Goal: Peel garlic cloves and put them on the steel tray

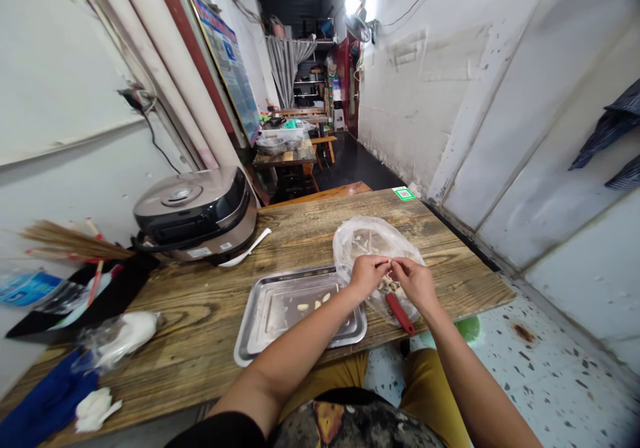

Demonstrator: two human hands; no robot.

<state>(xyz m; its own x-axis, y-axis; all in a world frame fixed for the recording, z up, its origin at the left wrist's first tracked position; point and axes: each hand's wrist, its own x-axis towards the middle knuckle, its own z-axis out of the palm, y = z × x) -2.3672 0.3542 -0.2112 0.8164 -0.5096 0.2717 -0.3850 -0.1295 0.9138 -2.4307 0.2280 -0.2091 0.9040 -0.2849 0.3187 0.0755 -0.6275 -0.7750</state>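
My left hand point(369, 276) and my right hand point(414, 280) meet over a clear plastic bag point(357, 238), fingertips pinched together on a small pale garlic clove point(389, 262). The fingers cover most of the clove. Below them, unpeeled garlic cloves and bits of skin point(387, 284) lie in the open bag. A knife with a red handle point(400, 315) rests on the bag beneath my right hand; its blade is hardly visible. Left of the bag, a metal tray point(245, 331) holds several peeled cloves point(303, 307), partly behind my left forearm.
On the wooden table point(200, 321), a rice cooker point(195, 211) stands at the back left beside a white spoon point(250, 248). Further left are a black holder with chopsticks point(95, 285), a plastic-wrapped white bundle point(127, 338), a blue cloth point(50, 401) and crumpled tissue point(96, 408).
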